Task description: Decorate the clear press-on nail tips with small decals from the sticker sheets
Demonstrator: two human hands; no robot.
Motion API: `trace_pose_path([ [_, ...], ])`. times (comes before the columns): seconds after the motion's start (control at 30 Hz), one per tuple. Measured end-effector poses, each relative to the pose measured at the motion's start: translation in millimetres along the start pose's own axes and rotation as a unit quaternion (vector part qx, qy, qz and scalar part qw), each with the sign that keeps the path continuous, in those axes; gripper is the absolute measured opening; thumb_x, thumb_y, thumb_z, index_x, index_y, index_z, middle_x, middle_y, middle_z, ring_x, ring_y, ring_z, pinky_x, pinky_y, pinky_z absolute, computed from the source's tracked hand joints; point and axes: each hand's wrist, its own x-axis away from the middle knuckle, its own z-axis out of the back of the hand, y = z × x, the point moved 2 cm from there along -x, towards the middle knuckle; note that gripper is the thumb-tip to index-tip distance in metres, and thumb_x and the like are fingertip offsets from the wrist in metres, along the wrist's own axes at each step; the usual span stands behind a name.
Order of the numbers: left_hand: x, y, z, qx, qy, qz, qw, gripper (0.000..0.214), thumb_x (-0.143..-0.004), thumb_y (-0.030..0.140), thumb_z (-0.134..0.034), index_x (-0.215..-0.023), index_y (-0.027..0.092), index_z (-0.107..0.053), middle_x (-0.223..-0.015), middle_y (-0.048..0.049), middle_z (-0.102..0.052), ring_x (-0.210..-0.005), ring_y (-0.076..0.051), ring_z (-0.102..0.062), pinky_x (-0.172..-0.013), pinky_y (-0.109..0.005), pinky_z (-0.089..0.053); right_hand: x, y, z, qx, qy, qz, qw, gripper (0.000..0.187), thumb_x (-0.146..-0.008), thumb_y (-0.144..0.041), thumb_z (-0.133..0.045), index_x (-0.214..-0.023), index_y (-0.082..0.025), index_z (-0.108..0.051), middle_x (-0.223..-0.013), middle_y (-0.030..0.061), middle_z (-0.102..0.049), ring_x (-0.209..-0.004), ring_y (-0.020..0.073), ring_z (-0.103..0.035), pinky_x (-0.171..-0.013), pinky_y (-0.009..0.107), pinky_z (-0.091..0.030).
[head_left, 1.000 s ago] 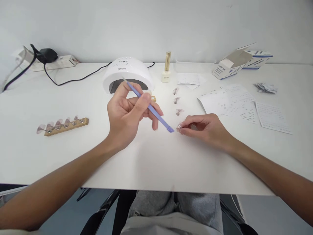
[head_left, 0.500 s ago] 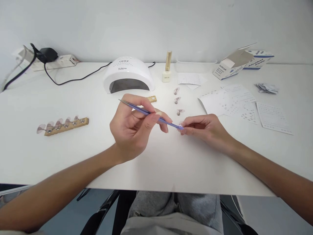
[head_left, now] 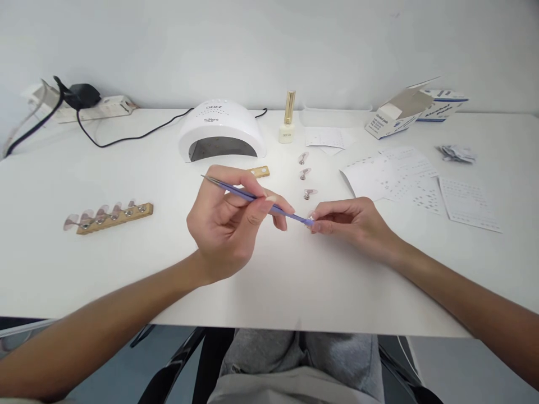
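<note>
The slim lavender-purple stick tool with a pointed grey end [head_left: 240, 192] lies slantwise at the middle of the frame, its long axis running from a tapered tip at upper left down to a flat, angled end at lower right. That flat end meets, or overlaps in this view, the small clear nail tip with pale glinting marks [head_left: 311, 215], which lies just right of centre; whether the two truly touch cannot be told. The left hand [head_left: 225, 224] grips the tool about its middle between thumb and fingers, the other fingers curled loosely. The right hand [head_left: 353, 221] is pinched closed on the nail tip and is by far the nearer to it, the piece sitting at the left end of its thumb and forefinger; the left hand is apart from it, to its left, bridged by the tool.

The tool looks smooth and straight, darker along the shaft. The nail tip is mostly hidden by fingers and tool, so its outline is unclear. Just above it in the frame, three clear pinkish nail tips on small silver stands [head_left: 309, 194] rise in a loose column.
</note>
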Motion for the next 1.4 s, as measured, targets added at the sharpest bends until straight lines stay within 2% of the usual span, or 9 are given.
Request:
trace_pose_path([
  [0.13,-0.2,1.4,-0.6,0.024,-0.001,-0.013,1.000,0.010,-0.087,0.024,-0.058,-0.088,0.024,-0.047,-0.078,0.0026,-0.053,-0.068,-0.017,-0.069,-0.054,-0.032,-0.056,0.1,-0.7,-0.9,-0.002,-0.019,-0.001,1.000,0.016,-0.069,-0.035,-0.076,-0.077,-0.021,-0.074,-0.079,0.0028,-0.072,-0.078,0.0193,-0.067,-0.075,0.034,-0.055],
  [0.33,-3.1,2.2,0.0,0.063,-0.027,-0.028,0.997,0.009,-0.087,0.016,-0.055,-0.091,0.022,-0.050,-0.074,0.0030,-0.054,-0.067,-0.016,-0.069,-0.052,-0.029,-0.056,-0.6,1.2,-0.8,-0.024,0.004,-0.007,1.000,0.015,-0.067,-0.031,-0.078,-0.077,-0.022,-0.074,-0.079,0.0017,-0.072,-0.077,0.0175,-0.067,-0.074,0.031,-0.055],
  [0.6,-0.9,2.2,-0.8,0.038,0.008,0.007,0.999,0.008,-0.088,0.024,-0.056,-0.089,0.024,-0.048,-0.074,0.0043,-0.056,-0.065,-0.015,-0.069,-0.055,-0.030,-0.055,-0.5,1.9,-1.1,-0.038,-0.003,0.004,0.999,0.013,-0.067,-0.030,-0.078,-0.077,-0.023,-0.075,-0.077,0.0008,-0.072,-0.074,0.0163,-0.067,-0.074,0.031,-0.055],
  [0.73,-2.8,4.7,-1.6,0.073,0.007,-0.014,0.997,0.007,-0.087,0.016,-0.055,-0.090,0.020,-0.050,-0.075,0.0036,-0.054,-0.065,-0.016,-0.069,-0.052,-0.030,-0.056,-0.9,4.9,0.2,-0.055,0.016,0.001,0.998,0.012,-0.066,-0.026,-0.079,-0.076,-0.023,-0.075,-0.074,-0.0001,-0.071,-0.073,0.0152,-0.067,-0.074,0.029,-0.055],
  [0.9,-4.6,5.4,-0.9,0.106,0.020,-0.042,0.993,0.009,-0.087,0.009,-0.053,-0.091,0.017,-0.052,-0.084,0.0017,-0.053,-0.066,-0.016,-0.070,-0.050,-0.032,-0.058,-1.5,3.3,-0.2,-0.061,0.006,-0.004,0.998,0.011,-0.067,-0.025,-0.078,-0.077,-0.022,-0.074,-0.074,0.0004,-0.071,-0.073,0.0153,-0.067,-0.074,0.028,-0.055],
  [1.1,-3.6,3.4,-0.9,0.104,-0.008,-0.017,0.994,0.011,-0.086,0.013,-0.057,-0.090,0.019,-0.050,-0.068,0.0032,-0.058,-0.063,-0.018,-0.069,-0.050,-0.032,-0.058,-1.6,2.8,-0.8,-0.051,-0.013,-0.006,0.999,0.012,-0.067,-0.029,-0.078,-0.076,-0.022,-0.074,-0.075,0.0016,-0.071,-0.075,0.0172,-0.067,-0.075,0.031,-0.055],
  [1.23,-7.6,2.2,1.5,0.106,0.014,-0.007,0.994,0.012,-0.084,0.015,-0.060,-0.089,0.019,-0.050,-0.073,0.0018,-0.060,-0.064,-0.018,-0.070,-0.048,-0.031,-0.057,-1.6,1.4,0.6,-0.035,0.000,0.003,0.999,0.011,-0.068,-0.030,-0.077,-0.075,-0.022,-0.074,-0.075,0.0014,-0.071,-0.073,0.0166,-0.067,-0.072,0.031,-0.054],
  [1.3,-11.3,0.3,3.5,0.109,0.026,0.001,0.994,0.013,-0.083,0.017,-0.063,-0.087,0.019,-0.051,-0.075,0.0017,-0.059,-0.062,-0.018,-0.069,-0.046,-0.031,-0.056,-1.1,-0.4,0.7,-0.011,-0.005,0.012,1.000,0.010,-0.070,-0.031,-0.076,-0.076,-0.023,-0.074,-0.077,0.0014,-0.071,-0.074,0.0162,-0.066,-0.072,0.030,-0.053],
  [1.4,-16.5,-3.9,5.7,0.117,0.012,0.010,0.993,0.011,-0.085,0.018,-0.060,-0.089,0.019,-0.051,-0.067,0.0031,-0.061,-0.058,-0.017,-0.068,-0.046,-0.031,-0.055,0.4,-2.6,0.3,0.062,-0.018,0.038,0.997,0.008,-0.074,-0.031,-0.072,-0.080,-0.025,-0.074,-0.083,0.0012,-0.071,-0.079,0.0157,-0.064,-0.075,0.030,-0.050],
])
